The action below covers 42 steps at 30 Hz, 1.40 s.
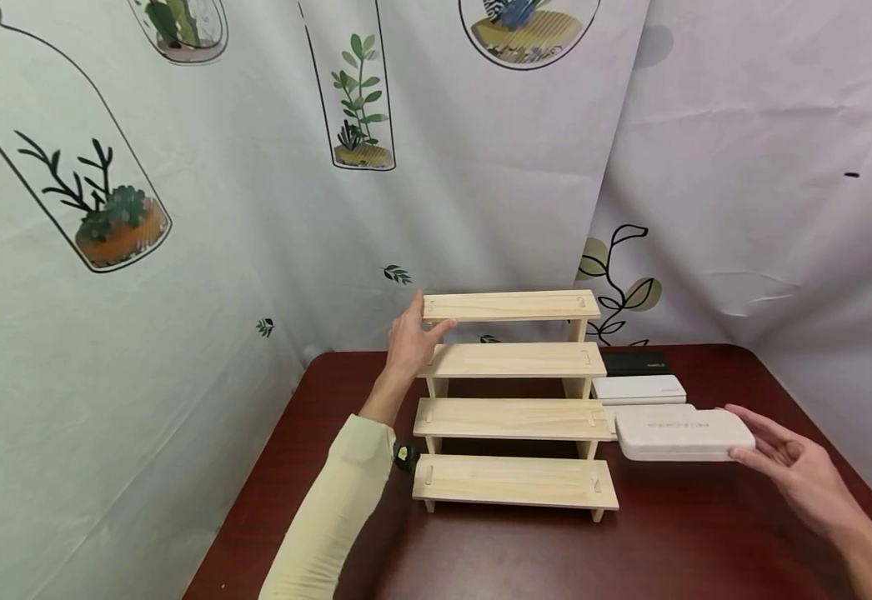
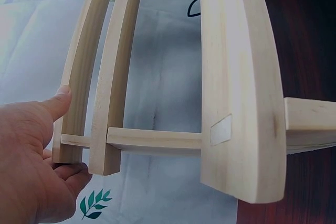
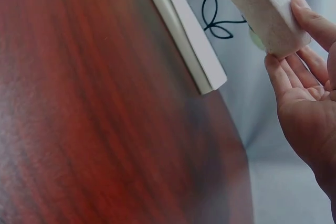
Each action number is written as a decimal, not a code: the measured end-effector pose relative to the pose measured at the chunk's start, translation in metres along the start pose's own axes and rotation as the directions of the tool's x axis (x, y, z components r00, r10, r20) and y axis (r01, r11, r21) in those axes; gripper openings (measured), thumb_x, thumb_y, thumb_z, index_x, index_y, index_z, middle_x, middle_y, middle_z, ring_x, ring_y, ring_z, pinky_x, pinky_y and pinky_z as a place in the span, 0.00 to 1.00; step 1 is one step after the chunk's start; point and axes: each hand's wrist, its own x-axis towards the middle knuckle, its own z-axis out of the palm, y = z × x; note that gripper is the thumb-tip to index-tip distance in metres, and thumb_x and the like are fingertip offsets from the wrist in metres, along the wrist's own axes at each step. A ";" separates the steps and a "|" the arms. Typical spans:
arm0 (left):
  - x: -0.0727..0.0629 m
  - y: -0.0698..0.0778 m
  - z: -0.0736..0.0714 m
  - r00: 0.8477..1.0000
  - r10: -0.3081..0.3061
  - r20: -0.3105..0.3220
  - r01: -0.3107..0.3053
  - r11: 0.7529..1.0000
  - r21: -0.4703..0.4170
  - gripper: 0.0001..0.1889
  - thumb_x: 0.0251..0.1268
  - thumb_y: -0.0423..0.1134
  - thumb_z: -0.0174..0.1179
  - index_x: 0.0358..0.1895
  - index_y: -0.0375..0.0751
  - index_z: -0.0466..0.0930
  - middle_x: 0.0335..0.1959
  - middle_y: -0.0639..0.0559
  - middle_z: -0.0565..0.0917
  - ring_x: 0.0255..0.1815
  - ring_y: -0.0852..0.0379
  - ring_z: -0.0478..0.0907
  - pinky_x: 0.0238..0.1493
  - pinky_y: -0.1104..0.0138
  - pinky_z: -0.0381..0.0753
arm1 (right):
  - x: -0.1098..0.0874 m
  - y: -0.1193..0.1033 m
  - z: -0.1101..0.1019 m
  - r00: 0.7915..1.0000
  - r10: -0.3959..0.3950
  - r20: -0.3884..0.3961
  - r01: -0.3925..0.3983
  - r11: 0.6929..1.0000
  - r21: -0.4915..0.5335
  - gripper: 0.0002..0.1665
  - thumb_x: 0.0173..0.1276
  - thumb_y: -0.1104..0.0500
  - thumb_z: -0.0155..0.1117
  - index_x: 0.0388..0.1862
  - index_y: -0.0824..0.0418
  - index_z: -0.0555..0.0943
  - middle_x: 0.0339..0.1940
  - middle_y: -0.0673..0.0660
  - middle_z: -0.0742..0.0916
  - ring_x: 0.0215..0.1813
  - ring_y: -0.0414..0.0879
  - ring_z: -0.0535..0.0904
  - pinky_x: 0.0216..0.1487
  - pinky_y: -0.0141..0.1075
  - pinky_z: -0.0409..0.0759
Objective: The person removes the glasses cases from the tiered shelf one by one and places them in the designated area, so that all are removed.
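A four-tier wooden display stand (image 1: 514, 482) of pale wood stands on the dark red table. My left hand (image 1: 410, 340) grips the left end of its top shelf, thumb on one side and fingers round the other, as the left wrist view shows at the shelf end (image 2: 73, 124). To the right of the stand, my right hand (image 1: 799, 471) pinches the right end of an oblong white glasses case (image 1: 684, 435) with lettering on its lid. In the right wrist view this case (image 3: 268, 11) is held up off the table between thumb and fingers.
Behind the held case lie another pale case (image 1: 608, 410), a white case (image 1: 638, 388) and a black case (image 1: 634, 363), in a row along the stand's right side. The table (image 1: 526, 558) reaches back to a hanging cloth (image 1: 481, 217) printed with plants.
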 end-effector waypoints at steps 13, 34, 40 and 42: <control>0.000 0.000 0.001 1.000 0.002 -0.012 -0.002 1.000 0.007 0.50 0.73 0.53 0.70 0.86 0.36 0.51 0.81 0.37 0.67 0.79 0.38 0.67 0.75 0.47 0.69 | -0.004 0.028 0.002 0.999 0.044 0.012 -0.045 0.998 0.039 0.38 0.75 0.81 0.58 0.81 0.66 0.69 0.68 0.38 0.84 0.67 0.25 0.77 0.58 0.20 0.76; 0.000 0.001 0.000 1.000 0.001 -0.015 -0.001 1.000 -0.004 0.51 0.72 0.53 0.71 0.87 0.38 0.49 0.81 0.38 0.67 0.78 0.38 0.68 0.75 0.47 0.69 | -0.006 0.047 0.008 0.997 0.055 0.047 -0.052 0.997 -0.058 0.39 0.74 0.79 0.61 0.82 0.70 0.65 0.68 0.33 0.82 0.67 0.21 0.74 0.59 0.17 0.73; 0.001 0.001 0.000 1.000 -0.002 -0.010 0.002 1.000 -0.004 0.51 0.73 0.53 0.70 0.87 0.39 0.49 0.81 0.38 0.67 0.78 0.39 0.67 0.75 0.47 0.69 | -0.004 0.049 0.008 0.997 0.062 0.042 -0.056 0.989 -0.139 0.41 0.74 0.77 0.63 0.83 0.72 0.62 0.68 0.29 0.79 0.67 0.19 0.73 0.57 0.17 0.75; 0.001 0.001 0.000 1.000 -0.003 -0.010 0.003 1.000 -0.005 0.51 0.73 0.53 0.70 0.87 0.39 0.49 0.81 0.39 0.66 0.79 0.39 0.67 0.75 0.47 0.69 | -0.004 0.049 0.007 0.997 0.065 0.036 -0.058 0.984 -0.167 0.41 0.74 0.76 0.64 0.83 0.72 0.62 0.67 0.28 0.78 0.66 0.18 0.73 0.56 0.17 0.76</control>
